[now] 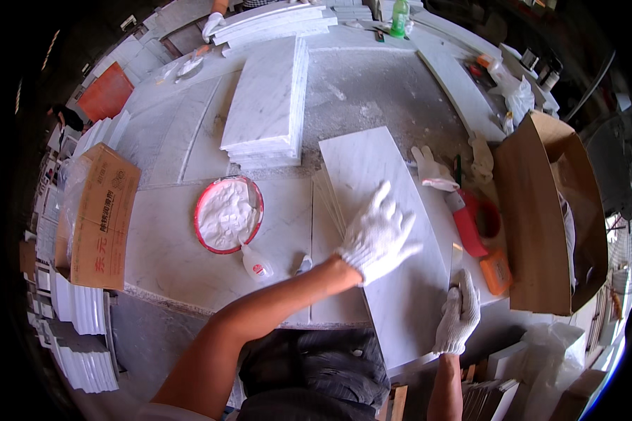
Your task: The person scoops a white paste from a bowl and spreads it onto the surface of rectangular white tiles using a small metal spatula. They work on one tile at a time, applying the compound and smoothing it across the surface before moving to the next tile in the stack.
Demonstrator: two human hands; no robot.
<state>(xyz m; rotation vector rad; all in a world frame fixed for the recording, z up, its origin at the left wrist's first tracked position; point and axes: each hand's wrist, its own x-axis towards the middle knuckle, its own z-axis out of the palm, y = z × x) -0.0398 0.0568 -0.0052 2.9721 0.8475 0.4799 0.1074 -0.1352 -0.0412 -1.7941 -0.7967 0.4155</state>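
Right hand (458,313) in a white glove, down near the body, at the near right edge of the long white marble slab (383,231). Fingers curled round that edge, grip closed on the slab.

Left hand (379,235), also in a white glove, lying flat on top of the same slab, a bit farther up. Fingers spread wide and stretched out, palm pressing down. Grip open, nothing clenched, just touching the stone.

Slab lying flat on the table (175,252), right in front of the person. Long and thin in shape. Long way running from the near edge of the table, by the right hand, up and a little to the left, toward the middle of the table. Near end sticking out past the table edge. More thin slabs peeking out from under its left side.

Left of the slab, a small glue bottle (257,264) lying down, touching a round red bowl (228,214) full of white powder. Right of the slab, a red tool (470,224) and a spare white glove (432,168).

Farther back, a stack of marble slabs (270,105), long way pointing away. At the far left, a brown cardboard box (98,217). At the far right, a big open cardboard box (541,210). At the very back, a green bottle (399,17) and another person's gloved hand (212,26).
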